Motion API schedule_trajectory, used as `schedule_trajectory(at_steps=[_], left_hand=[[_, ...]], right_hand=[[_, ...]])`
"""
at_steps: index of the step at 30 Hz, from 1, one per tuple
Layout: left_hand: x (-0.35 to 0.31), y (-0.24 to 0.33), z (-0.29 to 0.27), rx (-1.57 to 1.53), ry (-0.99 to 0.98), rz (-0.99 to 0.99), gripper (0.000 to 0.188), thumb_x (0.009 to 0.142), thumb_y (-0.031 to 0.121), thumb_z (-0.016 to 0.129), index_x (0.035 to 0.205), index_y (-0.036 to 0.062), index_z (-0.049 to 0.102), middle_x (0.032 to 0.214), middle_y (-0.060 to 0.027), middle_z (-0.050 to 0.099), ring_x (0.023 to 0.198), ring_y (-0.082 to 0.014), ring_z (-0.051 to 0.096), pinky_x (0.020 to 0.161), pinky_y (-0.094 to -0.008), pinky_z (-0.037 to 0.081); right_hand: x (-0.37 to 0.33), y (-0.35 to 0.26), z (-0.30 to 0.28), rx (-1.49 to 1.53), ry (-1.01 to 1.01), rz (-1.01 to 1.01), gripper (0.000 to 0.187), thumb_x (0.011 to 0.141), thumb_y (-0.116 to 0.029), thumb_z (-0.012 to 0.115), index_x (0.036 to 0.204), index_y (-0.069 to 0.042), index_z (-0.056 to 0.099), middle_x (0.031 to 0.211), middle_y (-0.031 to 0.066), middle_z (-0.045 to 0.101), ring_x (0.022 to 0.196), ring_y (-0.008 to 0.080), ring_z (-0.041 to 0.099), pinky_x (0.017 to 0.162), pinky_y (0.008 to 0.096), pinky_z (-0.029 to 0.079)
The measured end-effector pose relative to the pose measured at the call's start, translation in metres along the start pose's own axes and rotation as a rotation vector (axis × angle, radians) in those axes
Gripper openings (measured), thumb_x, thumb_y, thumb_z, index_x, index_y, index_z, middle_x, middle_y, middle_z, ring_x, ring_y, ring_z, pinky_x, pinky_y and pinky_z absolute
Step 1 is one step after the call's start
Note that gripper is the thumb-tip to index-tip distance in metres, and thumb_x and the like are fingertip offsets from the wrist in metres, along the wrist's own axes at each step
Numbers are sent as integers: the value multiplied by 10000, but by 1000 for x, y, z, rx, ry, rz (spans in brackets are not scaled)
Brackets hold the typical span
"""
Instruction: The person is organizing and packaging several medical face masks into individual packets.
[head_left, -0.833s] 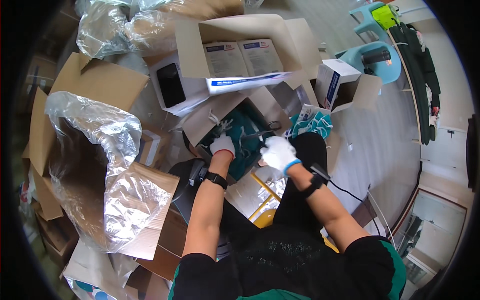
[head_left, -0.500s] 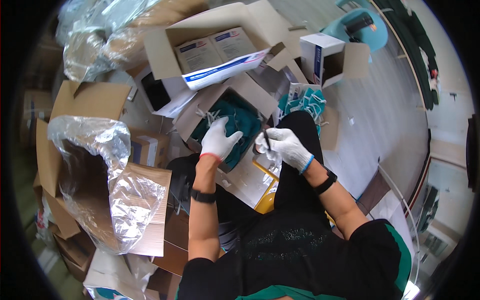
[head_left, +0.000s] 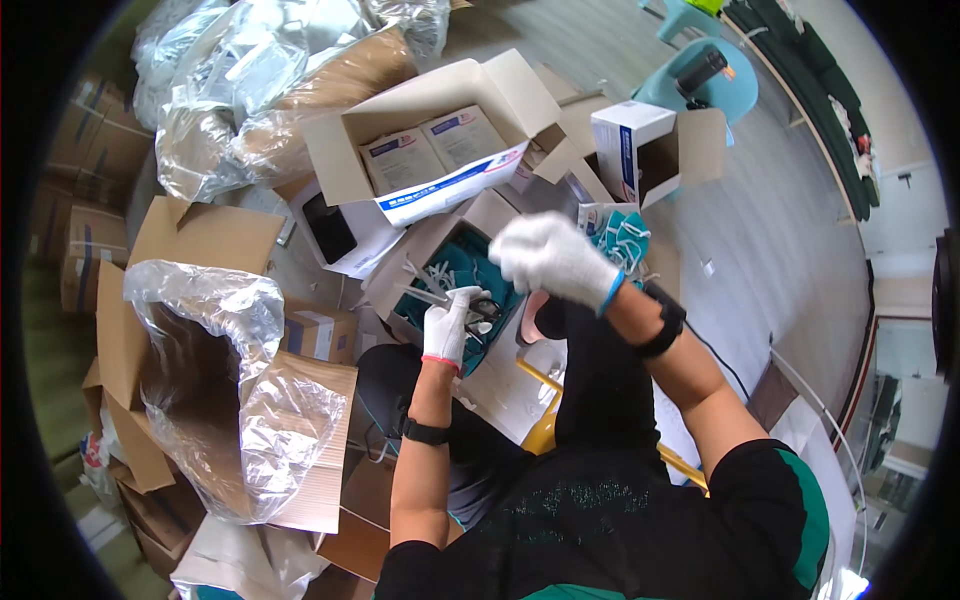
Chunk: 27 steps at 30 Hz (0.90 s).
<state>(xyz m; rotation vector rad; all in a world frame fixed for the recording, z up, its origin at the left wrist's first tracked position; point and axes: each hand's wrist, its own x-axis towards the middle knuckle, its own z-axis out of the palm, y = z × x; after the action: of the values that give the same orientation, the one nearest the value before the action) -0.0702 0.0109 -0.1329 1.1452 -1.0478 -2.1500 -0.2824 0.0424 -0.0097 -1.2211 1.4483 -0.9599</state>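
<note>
My left hand (head_left: 446, 332), in a white knit glove, is closed over an open carton (head_left: 400, 262) between my knees. It grips what looks like a pair of scissors (head_left: 425, 295), with pale blades toward the left and dark handles on the right. Beneath lie teal face masks (head_left: 468, 258) with white straps, partly covered by the hand. My right hand (head_left: 553, 258), gloved too, is raised above the carton's right side. Its fingers are curled and somewhat blurred; whatever they hold, if anything, is hidden. More teal masks (head_left: 622, 240) are heaped just beyond it.
Behind stands a larger open carton (head_left: 325, 150) with white packs (head_left: 400, 160) inside. A plastic-lined carton (head_left: 150, 240) is at the left, below plastic-wrapped bundles (head_left: 290, 90). A small white box (head_left: 615, 150) and a blue stool (head_left: 735, 95) are at the far right.
My right hand has risen up and away from the carton; the dark tool it held is no longer seen in it. My left hand has closed on the scissors. The view has shifted slightly.
</note>
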Motion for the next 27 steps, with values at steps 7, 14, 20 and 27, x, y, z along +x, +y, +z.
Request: schedule_trajectory(at_steps=[7, 14, 20, 27], left_hand=[[43, 19, 5, 289, -74, -160, 263, 967, 225, 564, 955, -20, 661, 830, -108, 707, 598, -151, 654, 518, -263, 509], [58, 6, 6, 513, -106, 262, 193, 957, 178, 607, 1023, 10, 675, 848, -124, 683, 779, -235, 688, 700, -322, 534], [65, 47, 13, 602, 0, 771, 330, 799, 41, 703, 1126, 76, 680, 1304, -151, 607, 927, -332, 679, 768, -354, 562], [85, 60, -5, 726, 192, 848, 495, 684, -73, 658, 1161, 58, 664, 1520, -137, 449, 920, -288, 689, 727, -348, 580]], right_hand=[[194, 9, -50, -608, -33, -262, 332, 912, -213, 643, 1193, -37, 664, 1066, 109, 701, 955, 230, 657, 824, 318, 531], [314, 31, 12, -1262, -328, -8, 730, 685, -372, 818, 1319, -98, 583, 1251, 194, 641, 1174, 371, 602, 989, 448, 489], [346, 32, 19, -1276, -491, 55, 1059, 489, -381, 912, 1394, -57, 467, 1230, 204, 652, 1146, 362, 627, 959, 412, 513], [343, 36, 31, -1507, -364, -10, 846, 500, -388, 914, 1185, -18, 583, 1078, 207, 703, 1023, 357, 685, 879, 422, 557]])
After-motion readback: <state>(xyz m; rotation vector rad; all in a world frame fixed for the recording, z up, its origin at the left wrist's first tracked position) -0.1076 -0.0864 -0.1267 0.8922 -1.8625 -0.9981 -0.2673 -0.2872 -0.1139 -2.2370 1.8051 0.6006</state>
